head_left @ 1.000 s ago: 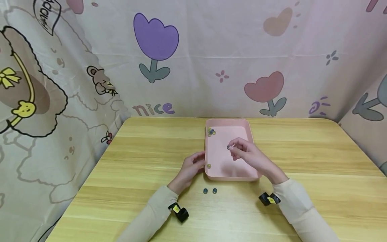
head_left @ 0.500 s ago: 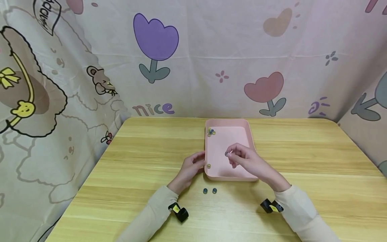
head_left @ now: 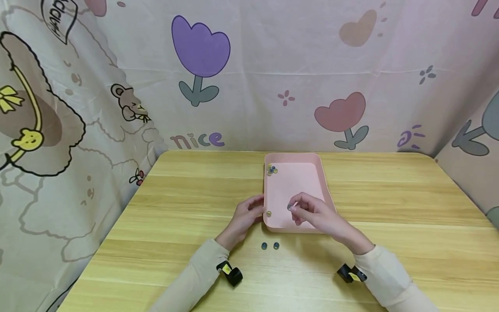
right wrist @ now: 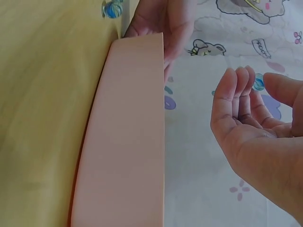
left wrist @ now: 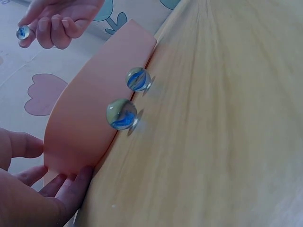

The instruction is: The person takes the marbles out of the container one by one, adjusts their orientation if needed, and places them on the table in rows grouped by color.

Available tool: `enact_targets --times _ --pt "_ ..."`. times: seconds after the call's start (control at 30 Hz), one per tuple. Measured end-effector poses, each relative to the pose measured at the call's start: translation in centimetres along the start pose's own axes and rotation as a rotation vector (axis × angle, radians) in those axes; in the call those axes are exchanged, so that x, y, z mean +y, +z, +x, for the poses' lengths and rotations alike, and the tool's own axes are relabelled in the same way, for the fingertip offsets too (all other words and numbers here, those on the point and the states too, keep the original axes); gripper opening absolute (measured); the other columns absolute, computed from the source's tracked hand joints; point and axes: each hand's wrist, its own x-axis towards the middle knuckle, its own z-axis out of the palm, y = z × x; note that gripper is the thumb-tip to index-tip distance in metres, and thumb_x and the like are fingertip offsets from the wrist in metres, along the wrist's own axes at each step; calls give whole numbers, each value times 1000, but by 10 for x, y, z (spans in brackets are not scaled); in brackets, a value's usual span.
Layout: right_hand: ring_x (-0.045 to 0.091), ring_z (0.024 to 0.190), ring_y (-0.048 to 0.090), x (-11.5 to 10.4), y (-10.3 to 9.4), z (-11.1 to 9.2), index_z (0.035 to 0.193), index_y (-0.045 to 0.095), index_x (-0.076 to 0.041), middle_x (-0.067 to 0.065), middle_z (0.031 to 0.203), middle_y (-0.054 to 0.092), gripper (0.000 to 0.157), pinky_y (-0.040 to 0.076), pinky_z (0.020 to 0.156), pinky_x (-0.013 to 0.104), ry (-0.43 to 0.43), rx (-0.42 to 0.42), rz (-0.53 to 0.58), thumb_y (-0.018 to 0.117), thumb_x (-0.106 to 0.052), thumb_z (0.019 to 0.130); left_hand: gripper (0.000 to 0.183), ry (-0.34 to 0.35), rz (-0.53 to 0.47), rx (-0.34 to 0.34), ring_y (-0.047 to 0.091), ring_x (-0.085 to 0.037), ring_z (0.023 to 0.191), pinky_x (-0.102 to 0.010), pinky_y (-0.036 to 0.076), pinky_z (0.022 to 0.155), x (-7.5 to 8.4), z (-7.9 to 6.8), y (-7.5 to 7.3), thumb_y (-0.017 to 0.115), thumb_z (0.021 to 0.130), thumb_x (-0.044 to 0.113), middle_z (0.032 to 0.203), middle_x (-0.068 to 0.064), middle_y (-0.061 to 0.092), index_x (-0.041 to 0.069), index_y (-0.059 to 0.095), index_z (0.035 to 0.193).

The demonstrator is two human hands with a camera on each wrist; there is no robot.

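Between thumb and fingertips, my right hand (head_left: pixel 317 216) pinches a clear glass marble (left wrist: pixel 22 32) with a blue swirl, held above the pink tray (head_left: pixel 294 182). My left hand (head_left: pixel 242 219) rests at the tray's left side near the front corner; its fingertips and thumb touch the outer wall in the left wrist view. On the table before the tray lie two marbles, a nearer one (left wrist: pixel 121 114) and a farther one (left wrist: pixel 138 79), both with blue swirls. Inside the tray, a yellowish marble (head_left: pixel 269 213) sits by the left wall, and several marbles (head_left: pixel 272 169) cluster in the far left corner.
The tray stands on a light wooden table (head_left: pixel 187 195), its far end near the table's back edge. A printed cloth (head_left: pixel 257 52) hangs behind the table and along both sides. Each wrist carries a small black camera.
My right hand has moved toward the front of the tray and slightly left, still pinching its marble. The left hand, tray and other marbles have stayed in place.
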Motion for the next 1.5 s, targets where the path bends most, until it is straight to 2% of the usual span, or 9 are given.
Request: enact_targets --times 0.27,0.43,0.57,0.73,0.97,1.2,1.5 --pt "26 76 62 -2 8 2 108 52 8 9 82 58 16 56 74 29 24 -27 7 50 -6 100 46 9 12 4 54 -32 116 -36 53 90 -1 -1 -1 56 92 -1 134 -23 51 -7 47 137" --pt "24 77 60 -1 12 -1 108 53 6 9 84 59 16 56 74 31 38 -48 -1 51 -9 101 45 12 13 -6 53 -33 117 -36 53 91 0 -1 -1 55 93 -1 134 -23 50 -7 46 137" --pt "22 78 59 3 14 -5 108 53 4 13 86 59 16 55 74 32 48 -65 5 50 -11 101 45 18 12 -15 53 -33 116 -36 53 90 0 -1 -1 54 94 -2 135 -23 49 -8 45 138" --pt "23 75 59 9 17 -9 106 52 4 19 84 58 14 52 70 29 15 -86 1 48 -8 101 45 9 9 -6 53 -33 117 -35 53 90 1 -1 -1 55 94 -2 136 -23 49 -7 46 138" --pt "26 75 59 11 21 -12 107 54 3 10 83 58 15 52 72 28 16 -92 -11 50 -10 101 45 9 3 -6 52 -35 119 -37 53 90 1 -2 0 54 94 -2 137 -24 48 -7 46 138" --pt "26 77 59 14 24 -17 109 53 6 9 84 58 18 53 75 27 32 -119 -5 49 -10 101 45 14 2 -16 51 -35 121 -36 54 89 -1 0 1 55 94 -1 137 -24 49 -7 46 138" --pt "22 75 60 17 26 -22 109 54 6 8 82 59 21 51 68 27 40 -143 -34 50 -13 101 44 16 -13 -7 52 -35 119 -35 54 90 -1 0 0 54 94 -2 136 -24 49 -7 46 138"
